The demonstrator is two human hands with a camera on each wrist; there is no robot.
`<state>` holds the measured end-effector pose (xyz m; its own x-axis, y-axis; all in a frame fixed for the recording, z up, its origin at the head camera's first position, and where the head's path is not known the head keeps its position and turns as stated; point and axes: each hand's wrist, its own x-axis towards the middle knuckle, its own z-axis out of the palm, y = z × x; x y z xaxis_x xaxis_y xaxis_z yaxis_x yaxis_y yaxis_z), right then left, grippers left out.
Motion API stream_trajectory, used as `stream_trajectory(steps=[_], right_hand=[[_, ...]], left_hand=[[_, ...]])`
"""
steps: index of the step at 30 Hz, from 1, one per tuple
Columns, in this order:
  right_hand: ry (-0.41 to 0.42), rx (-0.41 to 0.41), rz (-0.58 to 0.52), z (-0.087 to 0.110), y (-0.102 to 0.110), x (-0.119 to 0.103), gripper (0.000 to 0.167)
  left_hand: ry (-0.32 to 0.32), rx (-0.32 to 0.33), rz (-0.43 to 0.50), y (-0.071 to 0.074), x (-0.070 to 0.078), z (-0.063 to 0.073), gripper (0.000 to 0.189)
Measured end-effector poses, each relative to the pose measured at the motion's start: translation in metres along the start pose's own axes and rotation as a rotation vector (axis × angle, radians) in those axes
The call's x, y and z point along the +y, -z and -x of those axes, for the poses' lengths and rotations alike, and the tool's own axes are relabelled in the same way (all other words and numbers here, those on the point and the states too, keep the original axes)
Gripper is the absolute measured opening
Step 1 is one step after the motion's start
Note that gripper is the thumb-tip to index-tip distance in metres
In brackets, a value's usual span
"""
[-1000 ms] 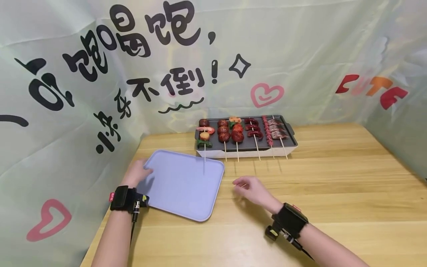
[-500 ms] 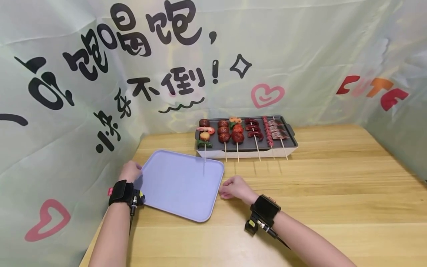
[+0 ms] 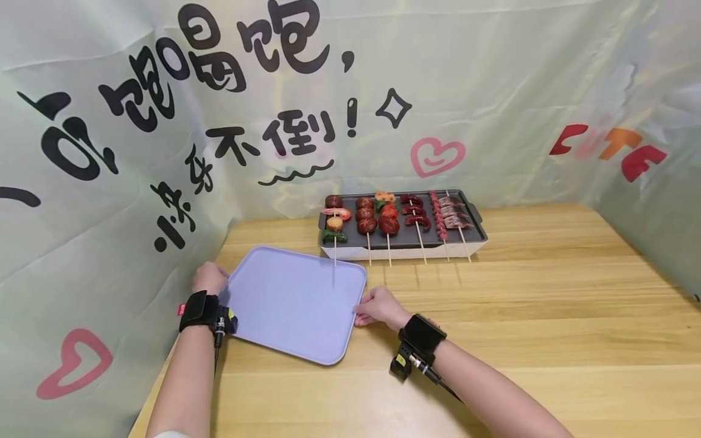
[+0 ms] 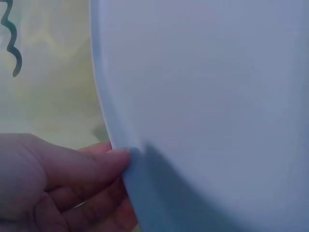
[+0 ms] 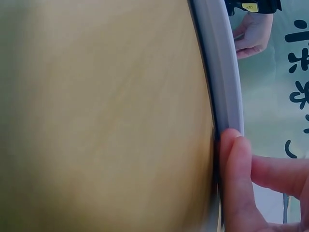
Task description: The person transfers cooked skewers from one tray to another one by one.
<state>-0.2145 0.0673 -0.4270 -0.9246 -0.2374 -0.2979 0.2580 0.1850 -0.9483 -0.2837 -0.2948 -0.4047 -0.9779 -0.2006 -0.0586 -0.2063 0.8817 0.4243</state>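
Observation:
A pale lilac rectangular tray (image 3: 296,304) lies slightly turned on the wooden table, with no food on it. My left hand (image 3: 210,278) holds its left edge; in the left wrist view the thumb (image 4: 116,162) is over the rim and the other fingers are curled below. At the opposite edge my right hand (image 3: 380,306) pinches the rim. The right wrist view shows fingertips (image 5: 234,145) against the outer side of the tray rim (image 5: 222,67). Whether the tray is off the table cannot be told.
Behind the tray stands a dark grill pan (image 3: 405,237) on a white base, bearing several food skewers (image 3: 366,216). Their sticks stick out over its front edge. Printed cloth walls (image 3: 493,91) enclose the wooden table (image 3: 547,304) at the back and sides.
My right hand has moved left from beside the tray to its right rim and taken hold. The left hand has drawn back from over the tray to its left edge.

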Motion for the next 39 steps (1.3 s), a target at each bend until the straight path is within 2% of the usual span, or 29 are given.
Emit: stream_trajectory(steps=[8, 13, 17, 20, 23, 29, 39], right_hand=[[0.016, -0.017, 0.029, -0.002, 0.004, -0.004, 0.010], [0.018, -0.034, 0.060, -0.002, 0.006, -0.003, 0.013], [0.014, -0.047, 0.074, 0.001, 0.012, -0.002, 0.014], [0.009, -0.059, 0.080, 0.003, 0.019, -0.002, 0.016], [0.006, -0.073, 0.096, 0.006, 0.027, -0.001, 0.019], [-0.027, -0.067, 0.153, 0.011, 0.046, 0.002, 0.024], [-0.057, -0.111, 0.216, 0.024, 0.087, 0.003, 0.023]], left_hand=[[-0.008, -0.030, 0.005, 0.011, 0.006, -0.001, 0.017], [0.017, -0.064, 0.019, 0.014, 0.006, 0.001, 0.021], [0.052, -0.152, 0.076, 0.012, 0.002, -0.002, 0.015], [0.053, -0.231, 0.116, 0.010, 0.002, -0.003, 0.005], [0.028, -0.303, 0.147, 0.010, 0.005, -0.002, 0.010], [0.003, -0.435, 0.215, 0.007, 0.016, 0.007, 0.015], [-0.023, -0.576, 0.283, -0.009, 0.038, 0.018, 0.010]])
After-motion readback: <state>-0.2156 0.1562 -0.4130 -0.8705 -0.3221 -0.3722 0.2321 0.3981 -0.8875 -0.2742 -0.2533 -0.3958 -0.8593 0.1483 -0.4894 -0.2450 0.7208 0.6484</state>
